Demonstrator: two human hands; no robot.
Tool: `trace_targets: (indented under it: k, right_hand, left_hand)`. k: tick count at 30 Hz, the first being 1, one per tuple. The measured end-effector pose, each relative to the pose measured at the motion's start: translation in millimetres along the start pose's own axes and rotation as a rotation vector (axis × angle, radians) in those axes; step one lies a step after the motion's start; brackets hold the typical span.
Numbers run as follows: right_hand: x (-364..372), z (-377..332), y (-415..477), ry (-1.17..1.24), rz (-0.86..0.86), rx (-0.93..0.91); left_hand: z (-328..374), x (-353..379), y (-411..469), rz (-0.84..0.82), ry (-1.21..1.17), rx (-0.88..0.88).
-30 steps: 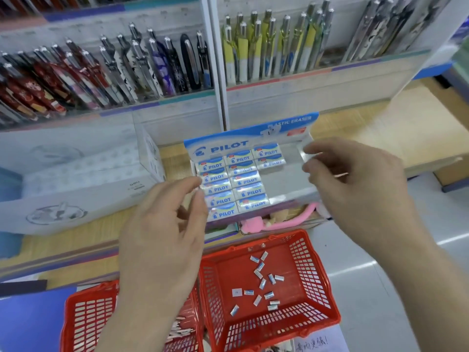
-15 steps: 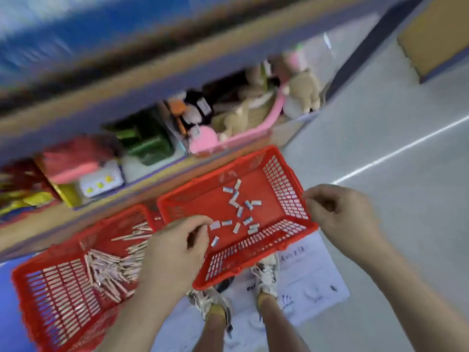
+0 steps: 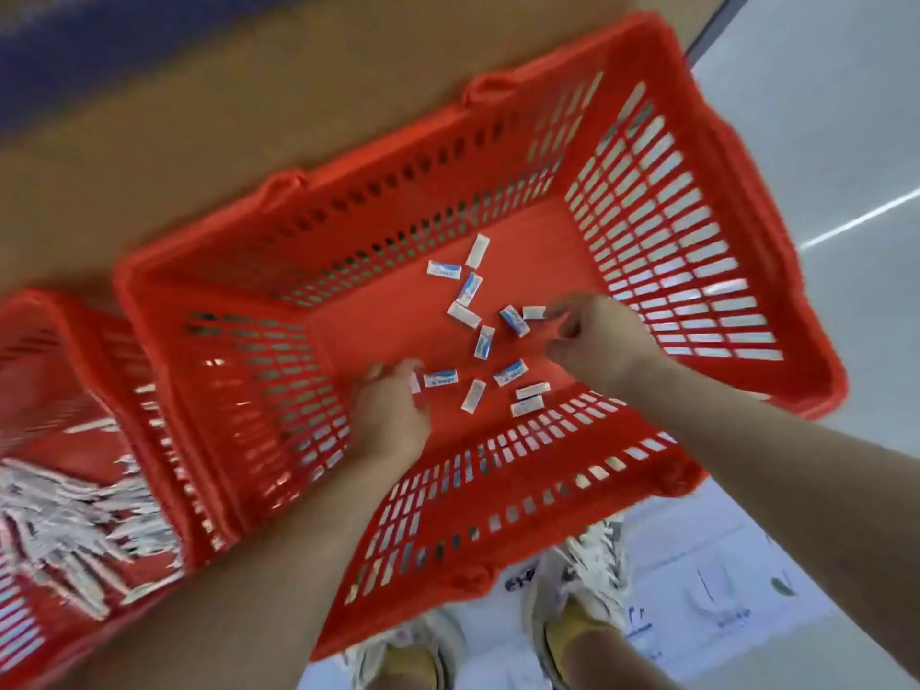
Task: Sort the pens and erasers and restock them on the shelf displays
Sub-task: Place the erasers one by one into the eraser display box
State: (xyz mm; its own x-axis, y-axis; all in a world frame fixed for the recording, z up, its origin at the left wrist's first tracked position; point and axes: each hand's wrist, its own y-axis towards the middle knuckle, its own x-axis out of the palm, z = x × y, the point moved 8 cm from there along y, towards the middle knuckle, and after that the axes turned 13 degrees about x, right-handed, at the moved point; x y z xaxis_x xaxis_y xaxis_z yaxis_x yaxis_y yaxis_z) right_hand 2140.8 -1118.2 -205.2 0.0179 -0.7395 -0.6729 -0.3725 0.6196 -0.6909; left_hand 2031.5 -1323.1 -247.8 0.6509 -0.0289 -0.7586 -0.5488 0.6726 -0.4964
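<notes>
Nearest, white sneakers. Both hands reach into a red slotted plastic basket. Small blue-and-white wrapped erasers lie scattered mid-floor. The left hand curls near the front wall and the right hand by the right wall, each with fingertips at an eraser; blur hides any grip.

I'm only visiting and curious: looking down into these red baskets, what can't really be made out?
1. Left hand: head view; its own back hides the fingertips, so any grip is unknowable.
2. Right hand: blur hides whether it touches the nearest eraser.
3. Pens in the left basket: smeared by blur, cut off by the frame edge.
4. Eraser labels: too small and blurred to read.
</notes>
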Motion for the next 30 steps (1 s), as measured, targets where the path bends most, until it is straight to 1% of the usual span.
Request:
trace_targets:
  k: [1,5,8,11,13,14,16,18,20,21,23,25,26,29,30]
  right_hand:
    - [17,1,18,-0.052,-0.008,0.006]
    - [65,-1,70,-0.308,0.045,-0.044]
    - [82,1,81,-0.338,0.083,-0.011]
    - [90,-4,75,-0.302,0.119,-0.056]
    - [94,-6,70,-0.211,0.053,-0.058]
    - [94,-5,68,-0.115,-0.007,-0.024]
    - [89,0,61,0.207,-0.125,0.127]
    - [86,5,50,0.544,-0.246,0.315]
    - [83,5,37,0.767,-0.362,0.448]
    - [78,6,32,0.840,-0.389,0.487]
    - [63,12,28,0.894,-0.371,0.535]
    - [51,19,26,0.825,-0.336,0.551]
    - [46,22,25,0.784,-0.328,0.546]
    - [37,26,23,0.708,-0.337,0.519]
    - [35,27,22,0.687,-0.338,0.514]
  left_hand:
    - [-7,13,11,0.001,0.051,0.012]
    - [-18,49,37,-0.052,0.202,0.089]
    - [-13,51,40,-0.056,0.238,0.174]
    - [-10,52,39,-0.076,0.221,0.232]
    - [-17,47,38,-0.039,0.179,0.199]
    - [-20,45,38,-0.018,0.171,0.186]
    - [-26,40,36,0.033,0.189,0.160]
    - [-24,33,33,0.092,0.077,0.104]
    - [-15,31,34,0.109,-0.044,0.057]
    - [-5,34,37,0.106,-0.069,0.069]
    - [18,40,46,0.118,-0.121,0.133]
    - [36,49,57,0.143,-0.172,0.197]
    - [42,54,63,0.148,-0.157,0.210]
    - [55,63,79,0.138,0.021,0.210]
    - [58,61,81,0.142,0.046,0.220]
